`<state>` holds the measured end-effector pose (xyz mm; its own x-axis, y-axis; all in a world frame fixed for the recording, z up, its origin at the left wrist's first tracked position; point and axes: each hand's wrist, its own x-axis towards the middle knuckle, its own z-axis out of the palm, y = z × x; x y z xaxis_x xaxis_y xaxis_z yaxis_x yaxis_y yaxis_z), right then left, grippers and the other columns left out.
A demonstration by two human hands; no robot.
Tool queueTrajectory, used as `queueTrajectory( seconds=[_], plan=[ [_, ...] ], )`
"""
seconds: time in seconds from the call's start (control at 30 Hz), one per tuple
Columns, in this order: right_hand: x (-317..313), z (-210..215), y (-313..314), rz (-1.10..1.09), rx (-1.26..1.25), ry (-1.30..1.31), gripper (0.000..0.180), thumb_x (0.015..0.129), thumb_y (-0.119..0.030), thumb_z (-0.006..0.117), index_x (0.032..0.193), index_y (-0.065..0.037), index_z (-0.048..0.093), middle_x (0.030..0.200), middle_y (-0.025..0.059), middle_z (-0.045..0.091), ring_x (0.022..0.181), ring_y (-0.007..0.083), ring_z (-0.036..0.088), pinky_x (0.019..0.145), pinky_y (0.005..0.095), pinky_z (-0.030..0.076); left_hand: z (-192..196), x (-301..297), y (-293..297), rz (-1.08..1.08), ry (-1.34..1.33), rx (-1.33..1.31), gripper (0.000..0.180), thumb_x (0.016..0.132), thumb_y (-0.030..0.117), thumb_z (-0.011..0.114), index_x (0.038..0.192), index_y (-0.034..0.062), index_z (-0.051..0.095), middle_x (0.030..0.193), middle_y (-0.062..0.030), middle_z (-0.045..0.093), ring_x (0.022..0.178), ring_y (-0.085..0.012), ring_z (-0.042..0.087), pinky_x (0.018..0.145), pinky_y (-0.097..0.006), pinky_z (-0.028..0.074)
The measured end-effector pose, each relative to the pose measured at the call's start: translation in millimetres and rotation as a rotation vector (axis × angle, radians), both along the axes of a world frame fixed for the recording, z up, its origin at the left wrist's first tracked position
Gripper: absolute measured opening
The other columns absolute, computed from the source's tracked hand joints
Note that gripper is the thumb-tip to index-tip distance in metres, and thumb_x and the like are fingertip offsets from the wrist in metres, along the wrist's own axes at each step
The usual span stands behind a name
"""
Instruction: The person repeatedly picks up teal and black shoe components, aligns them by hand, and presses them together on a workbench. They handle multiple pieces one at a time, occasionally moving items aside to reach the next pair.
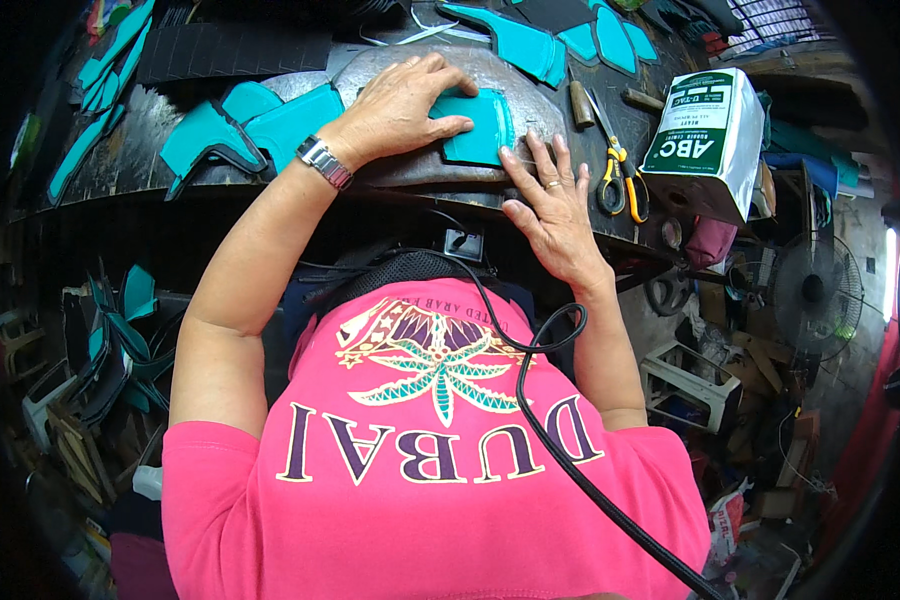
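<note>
A teal piece of sheet material (485, 130) with a straight lower edge lies on a smooth, worn grey slab (390, 170) at the front of the workbench. My left hand (400, 110) rests over its left part, thumb stretched across the surface and fingers bent at the far side. What lies under those fingers is hidden. At the piece's lower right corner, my right hand (558, 215) is spread out, holding nothing, with its fingertips at the edge. Scissors with black and yellow handles (615, 180) lie right of that hand, beside a wooden-handled tool (581, 105).
More teal pieces with dark edges (295, 125) lie left on the bench, near black sheets (235, 52). Others (525, 45) sit at the back. A white and green metal can (705, 135) stands right. A black cable (590, 485) crosses my shirt. A fan (815, 290) stands far right.
</note>
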<state>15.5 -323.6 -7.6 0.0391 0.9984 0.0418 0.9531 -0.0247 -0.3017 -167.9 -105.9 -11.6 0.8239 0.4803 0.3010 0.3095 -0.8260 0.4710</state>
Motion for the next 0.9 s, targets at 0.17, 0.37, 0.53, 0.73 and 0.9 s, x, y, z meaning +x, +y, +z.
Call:
queueTrajectory(
  seconds=[0.17, 0.37, 0.53, 0.73, 0.9],
  plan=[
    [3.1, 4.9, -3.2, -0.022, 0.099, 0.193, 0.043, 0.103, -0.049, 0.048, 0.138, -0.028, 0.063, 0.162, 0.0103, 0.034, 0.155, 0.0357, 0.015, 0.119, 0.065, 0.004, 12.4, 2.6, 4.4, -0.039, -0.013, -0.134, 0.033, 0.09, 0.029, 0.074, 0.119, 0.0121, 0.069, 0.118, -0.0119, 0.068, 0.113, -0.0322, 0.064, 0.1, -0.042, 0.049],
    [17.0, -0.8, 24.9, -0.227, 0.61, 0.884, 0.05, 0.108, -0.044, 0.045, 0.125, -0.003, 0.069, 0.138, 0.0156, 0.058, 0.13, 0.0263, 0.053, 0.11, 0.0376, 0.038, 53.1, 13.6, 38.1, 0.002, -0.253, -0.296, 0.02, 0.095, 0.016, 0.07, 0.112, 0.0083, 0.074, 0.113, -0.0085, 0.073, 0.109, -0.0199, 0.067, 0.098, -0.036, 0.052],
    [14.8, -23.9, 55.5, -0.427, 0.775, 0.937, 0.045, 0.107, -0.031, 0.054, 0.141, -0.002, 0.052, 0.106, 0.006, 0.062, 0.086, 0.0107, 0.062, 0.081, 0.0252, 0.051, 61.2, 46.2, 80.9, 0.082, -0.26, -0.184, 0.02, 0.096, 0.015, 0.067, 0.113, 0.0118, 0.075, 0.111, -0.0074, 0.074, 0.104, -0.0207, 0.07, 0.095, -0.034, 0.054],
    [16.0, -27.6, 60.1, -0.415, 0.836, 0.902, 0.049, 0.106, -0.025, 0.056, 0.148, -0.004, 0.042, 0.101, 0.0053, 0.06, 0.083, 0.0104, 0.061, 0.078, 0.0263, 0.052, 38.3, 100.7, 108.1, 0.04, -0.163, -0.104, 0.02, 0.095, 0.018, 0.068, 0.113, 0.0118, 0.075, 0.109, -0.009, 0.075, 0.102, -0.0221, 0.071, 0.093, -0.034, 0.054],
    [13.9, -26.6, 60.7, -0.423, 0.806, 0.916, 0.051, 0.106, -0.02, 0.054, 0.15, -0.001, 0.038, 0.101, 0.0056, 0.062, 0.086, 0.0102, 0.061, 0.084, 0.0264, 0.05, 26.6, 115.7, 109.2, 0.038, -0.004, 0.136, 0.021, 0.089, 0.018, 0.073, 0.11, 0.0155, 0.076, 0.115, -0.0112, 0.071, 0.111, -0.0313, 0.066, 0.098, -0.043, 0.051]
  ],
)
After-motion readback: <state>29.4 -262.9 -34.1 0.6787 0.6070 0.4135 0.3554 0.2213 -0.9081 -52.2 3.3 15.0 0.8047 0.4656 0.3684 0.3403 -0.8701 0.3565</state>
